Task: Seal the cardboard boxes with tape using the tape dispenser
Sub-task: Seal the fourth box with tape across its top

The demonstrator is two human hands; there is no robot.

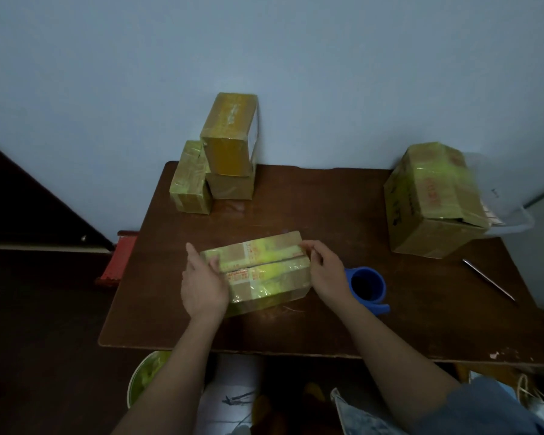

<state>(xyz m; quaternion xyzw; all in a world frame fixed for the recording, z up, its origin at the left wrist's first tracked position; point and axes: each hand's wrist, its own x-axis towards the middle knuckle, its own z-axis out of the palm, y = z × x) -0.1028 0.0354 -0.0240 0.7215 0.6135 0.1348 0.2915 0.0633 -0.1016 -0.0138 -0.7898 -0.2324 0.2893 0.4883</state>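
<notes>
Flat cardboard box (258,271) lying on the brown table (296,324), near the middle, top flaps meeting along a centre seam, surface covered in patches of yellowish tape. Left hand (203,285) placed against the left end of this box, fingers (214,264) curled over its top edge. Right hand (325,271) at the right end of this box, fingers (311,251) bent and gripping the top corner. Blue tape dispenser (366,288) resting on the table just right of this box, partly hidden behind the right wrist. Three taped boxes (220,158) stacked beyond this box, at the far left against the wall. Larger taped box (434,199) standing well to the right of this box, at the far right corner. Thin metal tool (487,279) lying right of the dispenser; kind not discernible.
</notes>
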